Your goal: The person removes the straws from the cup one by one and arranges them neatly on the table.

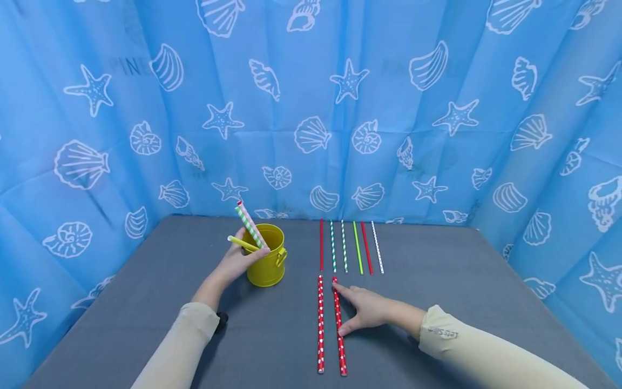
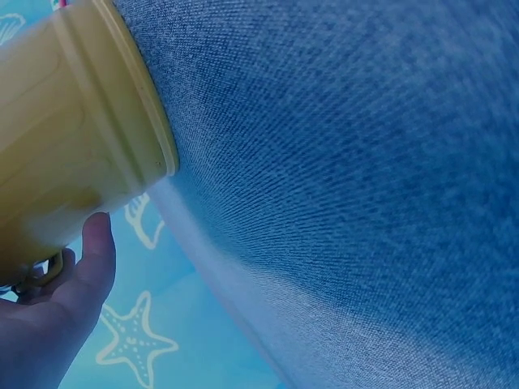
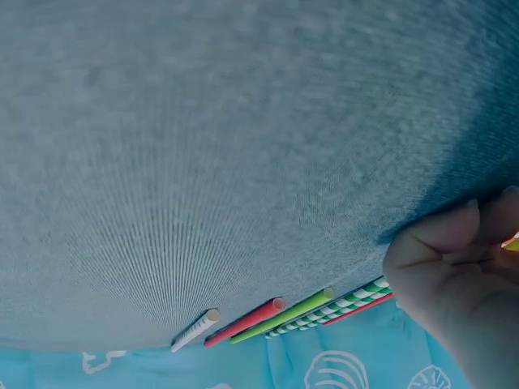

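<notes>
A yellow bucket stands on the grey tabletop left of centre. My left hand grips it near the rim, the thumb across the front; part of the fingers is hidden. Leaning out of it are a green-and-white striped straw, a pale straw with a red tip, and a yellow straw. My right hand touches a red straw with white spots, forefinger near its far end, thumb lower down, the two spread apart. Parallel to it, on the left, lies another red spotted straw.
Behind the spotted straws lies a row of several straws: red, green striped, a lime green straw, red again, and a white dotted straw. A blue shell-print curtain hangs behind and beside the table.
</notes>
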Motion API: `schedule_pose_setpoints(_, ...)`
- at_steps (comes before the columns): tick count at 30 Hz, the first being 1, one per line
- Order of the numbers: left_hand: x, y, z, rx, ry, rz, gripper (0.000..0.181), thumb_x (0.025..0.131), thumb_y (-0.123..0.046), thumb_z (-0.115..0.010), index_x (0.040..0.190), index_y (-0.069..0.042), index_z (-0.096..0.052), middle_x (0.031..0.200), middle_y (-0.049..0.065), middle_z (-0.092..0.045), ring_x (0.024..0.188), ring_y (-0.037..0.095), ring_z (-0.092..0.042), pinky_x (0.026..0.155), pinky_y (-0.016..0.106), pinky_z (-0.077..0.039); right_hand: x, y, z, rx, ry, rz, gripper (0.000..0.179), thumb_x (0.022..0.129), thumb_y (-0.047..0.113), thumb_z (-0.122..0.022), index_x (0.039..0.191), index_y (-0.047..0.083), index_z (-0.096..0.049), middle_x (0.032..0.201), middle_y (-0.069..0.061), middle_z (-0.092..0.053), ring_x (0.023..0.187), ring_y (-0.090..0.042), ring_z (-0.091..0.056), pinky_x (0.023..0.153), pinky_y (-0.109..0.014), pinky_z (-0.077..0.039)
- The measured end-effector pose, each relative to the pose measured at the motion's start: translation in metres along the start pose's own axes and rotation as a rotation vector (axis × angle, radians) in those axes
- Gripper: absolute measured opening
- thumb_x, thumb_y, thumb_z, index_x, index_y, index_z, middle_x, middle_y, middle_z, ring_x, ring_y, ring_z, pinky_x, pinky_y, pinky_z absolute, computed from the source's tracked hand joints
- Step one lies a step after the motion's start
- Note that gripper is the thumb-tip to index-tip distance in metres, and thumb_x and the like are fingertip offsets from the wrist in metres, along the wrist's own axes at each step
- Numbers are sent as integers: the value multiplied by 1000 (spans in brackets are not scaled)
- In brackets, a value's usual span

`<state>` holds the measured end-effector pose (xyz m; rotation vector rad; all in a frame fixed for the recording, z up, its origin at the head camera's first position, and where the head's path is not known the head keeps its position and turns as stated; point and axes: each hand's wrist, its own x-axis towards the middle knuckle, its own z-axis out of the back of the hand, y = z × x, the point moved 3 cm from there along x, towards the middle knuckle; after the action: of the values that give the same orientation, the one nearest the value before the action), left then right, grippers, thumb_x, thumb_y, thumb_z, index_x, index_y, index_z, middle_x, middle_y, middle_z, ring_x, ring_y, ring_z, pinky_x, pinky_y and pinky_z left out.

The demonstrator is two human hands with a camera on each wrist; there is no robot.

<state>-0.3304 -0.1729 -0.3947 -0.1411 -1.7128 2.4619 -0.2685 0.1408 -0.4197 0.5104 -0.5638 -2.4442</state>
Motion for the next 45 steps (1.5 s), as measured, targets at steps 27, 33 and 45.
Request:
schedule_pose_setpoints(27,0,1,2,-4,-21,-9,88,91,-33,-67,155,-17,-8,153,19,-26,137,38,-28,112,56,-24,2,2,23,220,13,51,93,85,32,-75,152,-3,-20,76,-4,-54,67,-15,-50,58,-28,-40)
schedule_pose_setpoints(33,2,0,0,1,-20,-24,90,89,-33,-70,155,-16,-10,152,19,-27,138,38,-27,111,57,-24,5,12,52,242,-135,113,76,90,28,-71,146,-5,-33,86,-2,-56,78,-21,-54,64,-32,-47)
schedule_pose_setpoints(45,4,6,2,92,-41,-168,96,82,-20,-80,152,-5,-17,148,22,-34,136,39,-32,111,58,-24,39,70,76,318,-355,287,53,93,19,-67,140,2,-48,111,-10,-61,102,-27,-55,80,-36,-51)
